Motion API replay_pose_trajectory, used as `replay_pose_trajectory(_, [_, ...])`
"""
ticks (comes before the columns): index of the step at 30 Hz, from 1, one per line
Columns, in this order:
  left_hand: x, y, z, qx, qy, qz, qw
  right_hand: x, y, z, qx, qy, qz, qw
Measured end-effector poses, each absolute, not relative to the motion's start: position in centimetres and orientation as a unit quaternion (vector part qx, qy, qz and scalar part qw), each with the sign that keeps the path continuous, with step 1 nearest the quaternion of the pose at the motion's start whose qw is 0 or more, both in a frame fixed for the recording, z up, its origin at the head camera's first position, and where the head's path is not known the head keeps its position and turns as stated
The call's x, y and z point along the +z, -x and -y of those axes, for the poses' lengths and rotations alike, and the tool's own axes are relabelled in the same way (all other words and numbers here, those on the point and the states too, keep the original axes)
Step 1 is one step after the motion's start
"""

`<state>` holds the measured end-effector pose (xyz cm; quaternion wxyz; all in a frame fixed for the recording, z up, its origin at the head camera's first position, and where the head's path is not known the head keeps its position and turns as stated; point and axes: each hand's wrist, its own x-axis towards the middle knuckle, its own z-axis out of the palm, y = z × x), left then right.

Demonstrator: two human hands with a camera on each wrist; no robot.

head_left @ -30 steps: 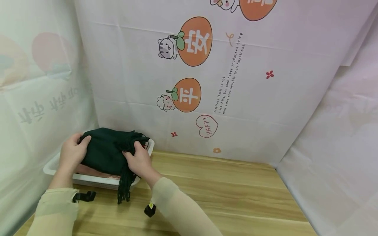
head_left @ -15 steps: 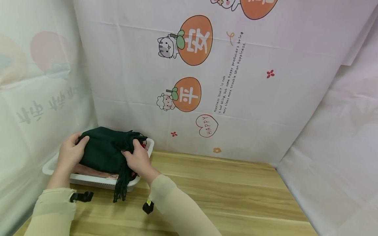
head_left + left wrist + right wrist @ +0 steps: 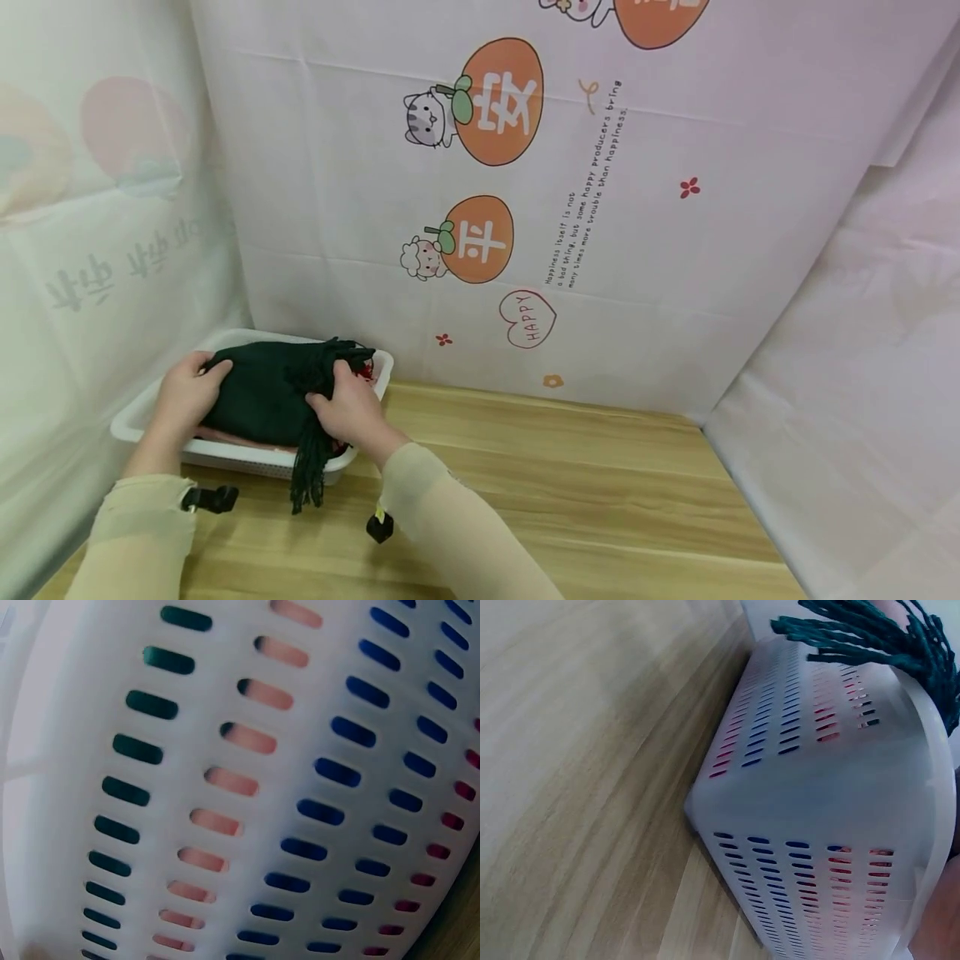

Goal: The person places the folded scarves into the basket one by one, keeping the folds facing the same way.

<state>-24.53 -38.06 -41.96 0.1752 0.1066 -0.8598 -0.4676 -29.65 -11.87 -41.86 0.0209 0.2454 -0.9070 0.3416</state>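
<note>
A dark green fringed scarf, folded into a bundle, lies over the top of a white slotted basket. My left hand holds its left end, thumb on top and the other fingers mostly hidden beneath. At the right end my right hand pinches the cloth near the fringe, which hangs over the basket's front rim. Under the scarf a strip of pink cloth shows. Through the slots of the basket wall in the left wrist view come green, pink, blue and dark red fabrics.
The basket stands in the left corner of a wood-grain table, close to the printed back sheet and the left sheet. Something red shows at the basket's right end. Another sheet bounds the right side.
The scarf has come down lower and flatter in the basket, so the basket's back rim now shows behind it. Both hands keep their hold on the scarf.
</note>
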Motion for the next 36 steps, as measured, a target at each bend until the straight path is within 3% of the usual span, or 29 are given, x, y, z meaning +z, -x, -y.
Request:
replay_pose_trajectory(19, [-41.9,25.3,38.9,-0.401,-0.131,0.904,0.075,-42.6,29.1,11.7,0.24,-0.284,0.927,0.05])
replay_pose_trajectory(25, [-42.1,25.7,39.0,-0.4,-0.143,0.901,0.081,-42.5,29.0,11.6,0.23,-0.293,0.926,0.052])
replay_pose_trajectory(36, [-42.8,26.0,38.9,-0.394,-0.104,0.9,0.152,-42.8,29.2,11.8,0.218,-0.285,0.932,0.055])
